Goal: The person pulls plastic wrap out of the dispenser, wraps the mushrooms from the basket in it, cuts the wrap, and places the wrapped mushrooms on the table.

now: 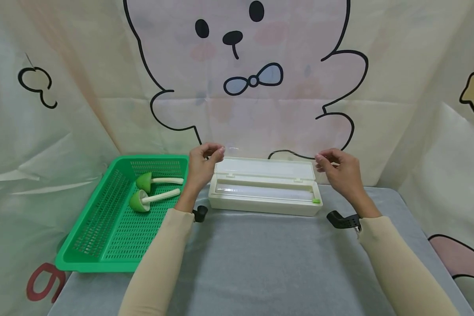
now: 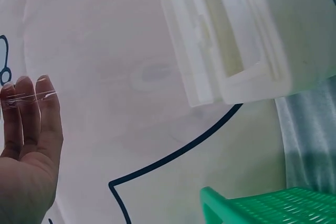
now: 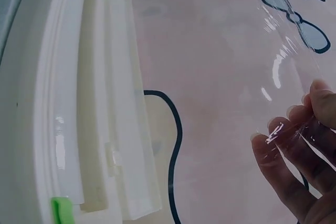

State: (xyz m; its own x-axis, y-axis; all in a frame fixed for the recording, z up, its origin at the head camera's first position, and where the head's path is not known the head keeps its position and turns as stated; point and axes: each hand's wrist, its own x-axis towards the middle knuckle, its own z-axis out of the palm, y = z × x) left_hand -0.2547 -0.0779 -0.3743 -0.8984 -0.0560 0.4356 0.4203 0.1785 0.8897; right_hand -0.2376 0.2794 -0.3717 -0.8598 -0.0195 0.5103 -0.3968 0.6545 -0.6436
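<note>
A clear sheet of cling film (image 3: 277,69), visible mainly by its glints, spans the air between my two raised hands. My left hand (image 1: 203,169) pinches one end of it; in the left wrist view creased film crosses the fingertips (image 2: 43,83). The other end is pinched by my right hand (image 1: 341,173), thumb against fingers, with film wrinkled over the fingers in the right wrist view. Below and between the hands stands a white cling film dispenser (image 1: 260,206), its lid (image 1: 266,169) tipped back and a film roll (image 1: 264,192) inside.
Left of the dispenser, a green plastic basket (image 1: 98,267) holds two mushroom-shaped pieces (image 1: 144,201) with green caps and white stems. A green slider (image 1: 316,201) sits at the dispenser's right end. Grey cloth (image 1: 276,259) covers the table; a printed curtain (image 1: 292,127) hangs close behind.
</note>
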